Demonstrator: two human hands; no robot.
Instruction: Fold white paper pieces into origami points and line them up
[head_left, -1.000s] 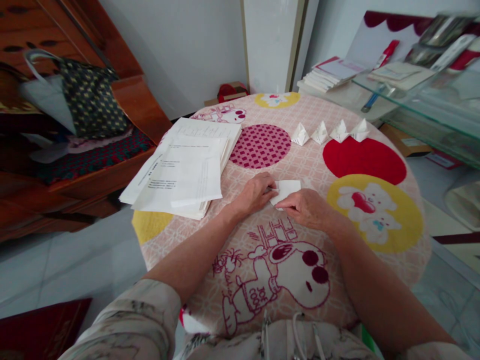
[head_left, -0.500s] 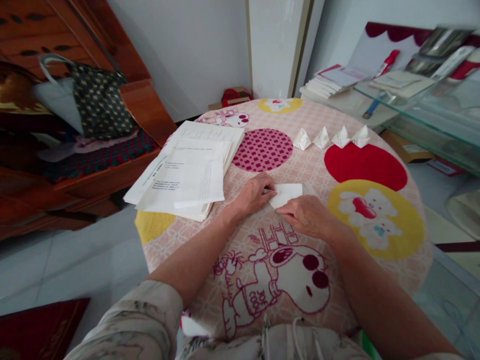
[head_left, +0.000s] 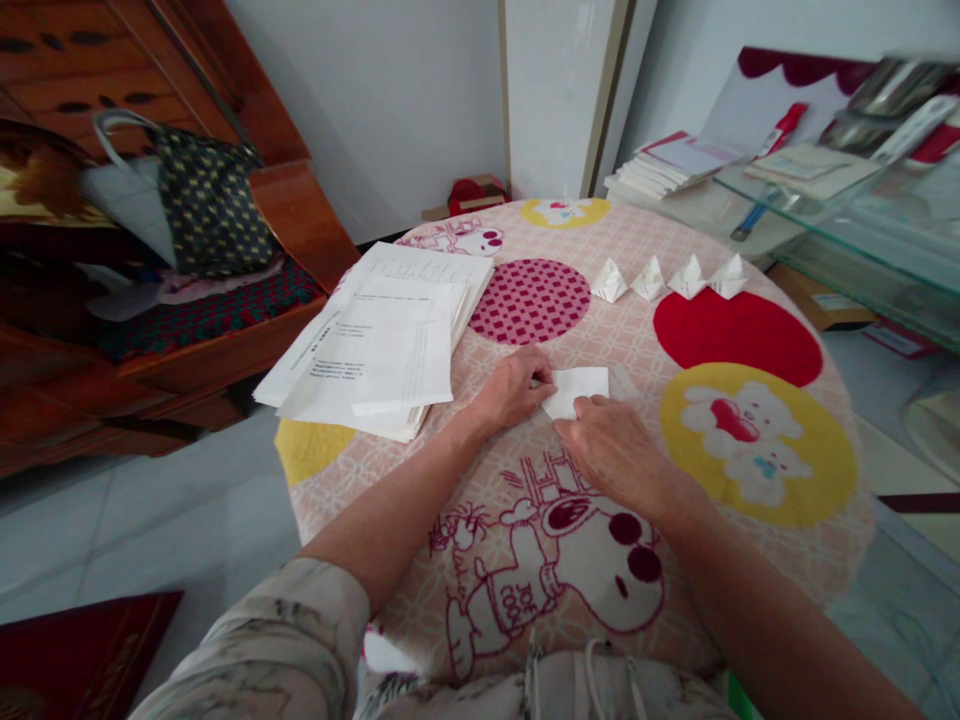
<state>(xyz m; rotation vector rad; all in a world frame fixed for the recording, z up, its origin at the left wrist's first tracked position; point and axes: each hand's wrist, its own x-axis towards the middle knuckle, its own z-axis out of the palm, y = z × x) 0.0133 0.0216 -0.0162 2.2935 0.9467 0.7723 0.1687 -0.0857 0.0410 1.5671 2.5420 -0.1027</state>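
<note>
a small white paper (head_left: 585, 382), seemingly folded, is laid on the printed cloth (head_left: 487, 500) of the bench (head_left: 637, 235), between the two hands and nearer than the row of four pointed paper shapes (head_left: 649, 279). its left end is partly covered by the left hand (head_left: 517, 388), whose fingers are curled nearly closed and by which the paper appears to be pinched. its near edge is met by the right hand (head_left: 616, 450); the fingers there are bent and drawn together, but whether the paper is gripped between them or only pressed cannot be told.

the likeliest fault is judged to be a crooked crease: if the left end were let slip while pressure was applied from the right, the edges could be skewed. the soft cloth might also be rucked under the pressing fingers — a blurred fold could be caused by that. should the paper be tugged too hard between the hands, it could be torn. a lesser risk is posed by the stack of printed sheets (head_left: 375, 345) — loose top pages could be dislodged if the left hand were swung outward.
</note>
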